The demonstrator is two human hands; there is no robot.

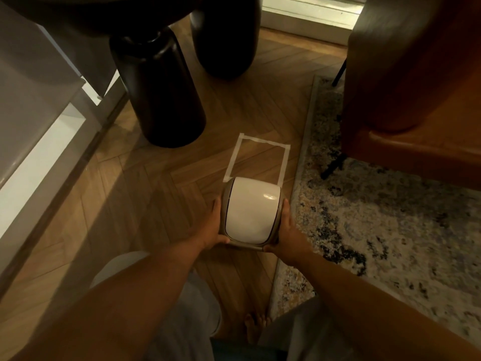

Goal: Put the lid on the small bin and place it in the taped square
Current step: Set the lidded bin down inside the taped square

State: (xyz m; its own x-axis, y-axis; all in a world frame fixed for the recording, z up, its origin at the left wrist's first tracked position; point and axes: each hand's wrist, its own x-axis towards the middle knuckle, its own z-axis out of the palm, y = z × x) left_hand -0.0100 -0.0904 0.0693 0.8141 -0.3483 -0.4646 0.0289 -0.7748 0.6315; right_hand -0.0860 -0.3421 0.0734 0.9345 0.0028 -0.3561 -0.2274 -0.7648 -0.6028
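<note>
The small bin (250,241) shows as a beige rim with a white swing lid (251,208) seated on top of it. My left hand (214,227) grips the bin's left side and my right hand (283,231) grips its right side. I hold it above the wooden floor, just in front of the taped square (233,158). The bin hides the near edge of the tape outline. The bin's body below the lid is out of sight.
Two thick black table legs (161,92) (226,40) stand beyond the square. A patterned rug (377,220) lies to the right, with an orange-brown armchair (416,87) on it. A grey cabinet (39,105) runs along the left. My bare foot (256,327) rests on the floor below.
</note>
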